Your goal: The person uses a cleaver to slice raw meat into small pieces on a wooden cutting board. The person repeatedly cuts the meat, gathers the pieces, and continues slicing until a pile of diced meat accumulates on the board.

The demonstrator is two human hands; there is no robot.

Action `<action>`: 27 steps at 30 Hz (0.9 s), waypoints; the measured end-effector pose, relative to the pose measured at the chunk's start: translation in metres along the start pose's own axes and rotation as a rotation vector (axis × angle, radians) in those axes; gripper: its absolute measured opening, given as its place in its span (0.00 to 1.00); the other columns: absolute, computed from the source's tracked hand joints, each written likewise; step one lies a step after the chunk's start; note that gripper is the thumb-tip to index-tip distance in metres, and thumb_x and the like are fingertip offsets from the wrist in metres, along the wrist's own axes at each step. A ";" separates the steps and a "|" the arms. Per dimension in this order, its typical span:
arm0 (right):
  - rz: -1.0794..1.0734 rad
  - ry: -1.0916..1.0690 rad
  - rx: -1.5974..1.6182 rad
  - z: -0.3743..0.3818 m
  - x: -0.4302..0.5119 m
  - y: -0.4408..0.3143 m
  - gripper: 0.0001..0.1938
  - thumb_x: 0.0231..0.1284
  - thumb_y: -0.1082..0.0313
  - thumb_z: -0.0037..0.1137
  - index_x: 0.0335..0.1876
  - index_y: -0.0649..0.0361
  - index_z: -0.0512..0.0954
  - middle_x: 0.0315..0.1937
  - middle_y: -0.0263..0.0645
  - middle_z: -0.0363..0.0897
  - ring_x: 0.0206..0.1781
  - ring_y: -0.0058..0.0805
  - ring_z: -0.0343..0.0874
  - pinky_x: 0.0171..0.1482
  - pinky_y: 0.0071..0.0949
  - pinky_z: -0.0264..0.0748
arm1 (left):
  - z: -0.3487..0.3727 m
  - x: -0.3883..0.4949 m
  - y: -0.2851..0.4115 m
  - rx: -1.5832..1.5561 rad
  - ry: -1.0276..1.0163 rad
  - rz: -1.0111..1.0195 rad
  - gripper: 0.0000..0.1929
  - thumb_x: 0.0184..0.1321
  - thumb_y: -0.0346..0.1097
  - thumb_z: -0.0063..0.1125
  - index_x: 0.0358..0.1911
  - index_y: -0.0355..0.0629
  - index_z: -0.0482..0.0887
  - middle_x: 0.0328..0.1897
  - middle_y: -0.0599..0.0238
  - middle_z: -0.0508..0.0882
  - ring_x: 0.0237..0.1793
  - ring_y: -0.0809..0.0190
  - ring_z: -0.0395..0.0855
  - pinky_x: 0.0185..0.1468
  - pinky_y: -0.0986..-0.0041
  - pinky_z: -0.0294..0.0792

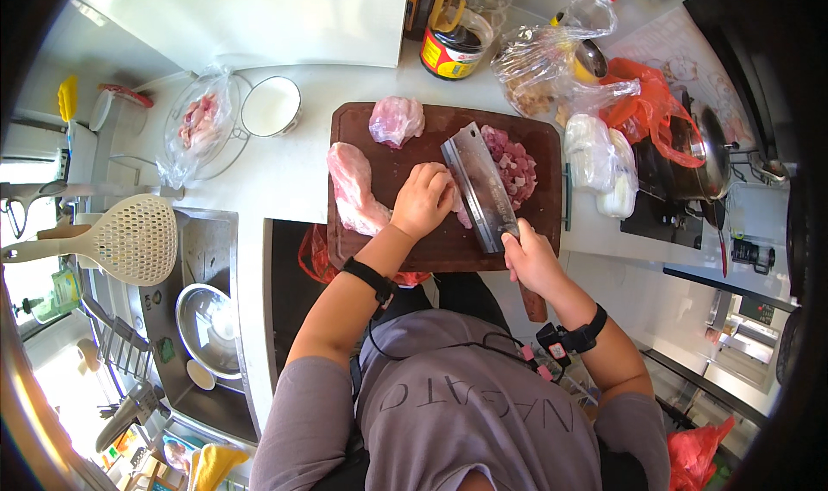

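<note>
My right hand (534, 258) grips a cleaver (479, 184) by its wooden handle. Its wide steel blade stands over a dark wooden cutting board (414, 255). Left of the blade, my left hand (424, 197) curls its fingers on a piece of raw meat (462, 211), mostly hidden beneath them. To the right of the blade lies a heap of cut raw meat (517, 171). A long raw piece of meat (354, 190) rests at the board's left side, and a rounded raw chunk (396, 121) sits by its far edge.
Left are a white bowl (272, 106), a plastic bag of raw meat (199, 122) and a sink (207, 407) holding a metal basin (210, 329). Beyond the board stands a jug of dark liquid (456, 48). White wrapped packages (598, 161) and a wok (708, 155) are right.
</note>
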State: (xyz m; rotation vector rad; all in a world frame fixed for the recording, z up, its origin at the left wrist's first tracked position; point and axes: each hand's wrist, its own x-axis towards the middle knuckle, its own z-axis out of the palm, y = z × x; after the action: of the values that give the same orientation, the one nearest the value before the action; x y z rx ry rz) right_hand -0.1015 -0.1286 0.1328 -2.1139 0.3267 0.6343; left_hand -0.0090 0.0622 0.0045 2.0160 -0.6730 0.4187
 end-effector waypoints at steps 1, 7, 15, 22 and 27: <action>-0.003 0.007 -0.014 0.002 0.002 0.000 0.10 0.73 0.64 0.42 0.37 0.63 0.63 0.17 0.35 0.72 0.14 0.25 0.73 0.19 0.27 0.70 | 0.001 0.000 0.000 -0.003 -0.008 -0.002 0.13 0.47 0.26 0.64 0.36 0.40 0.77 0.44 0.58 0.79 0.46 0.48 0.77 0.51 0.62 0.72; 0.001 0.026 -0.049 0.007 0.007 -0.001 0.10 0.73 0.64 0.42 0.40 0.64 0.63 0.17 0.37 0.72 0.14 0.28 0.74 0.19 0.29 0.72 | 0.005 -0.001 -0.001 0.015 0.000 0.013 0.12 0.47 0.26 0.64 0.36 0.40 0.77 0.43 0.58 0.80 0.46 0.48 0.78 0.54 0.61 0.72; 0.038 -0.019 -0.040 0.012 0.015 -0.009 0.10 0.73 0.65 0.40 0.42 0.66 0.62 0.17 0.37 0.72 0.14 0.27 0.74 0.19 0.28 0.72 | 0.009 -0.002 -0.003 0.018 0.016 -0.017 0.12 0.46 0.25 0.63 0.36 0.39 0.77 0.42 0.57 0.81 0.44 0.47 0.79 0.56 0.61 0.73; 0.043 0.007 -0.089 0.016 0.047 -0.018 0.15 0.72 0.63 0.41 0.47 0.72 0.63 0.18 0.45 0.74 0.15 0.37 0.77 0.21 0.35 0.75 | 0.011 -0.004 -0.006 -0.007 0.028 -0.014 0.12 0.46 0.24 0.63 0.35 0.40 0.77 0.42 0.57 0.81 0.44 0.47 0.79 0.55 0.60 0.73; -0.022 0.073 -0.096 0.026 0.079 -0.023 0.15 0.72 0.62 0.41 0.47 0.71 0.64 0.18 0.48 0.76 0.15 0.39 0.78 0.22 0.35 0.76 | 0.013 -0.004 -0.005 0.029 0.051 -0.007 0.13 0.45 0.24 0.64 0.35 0.40 0.77 0.41 0.58 0.80 0.44 0.48 0.79 0.53 0.62 0.73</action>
State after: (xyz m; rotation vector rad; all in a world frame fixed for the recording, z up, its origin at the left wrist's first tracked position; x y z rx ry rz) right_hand -0.0334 -0.0944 0.0922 -2.2333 0.3185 0.5711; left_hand -0.0084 0.0539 -0.0076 2.0277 -0.6314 0.4767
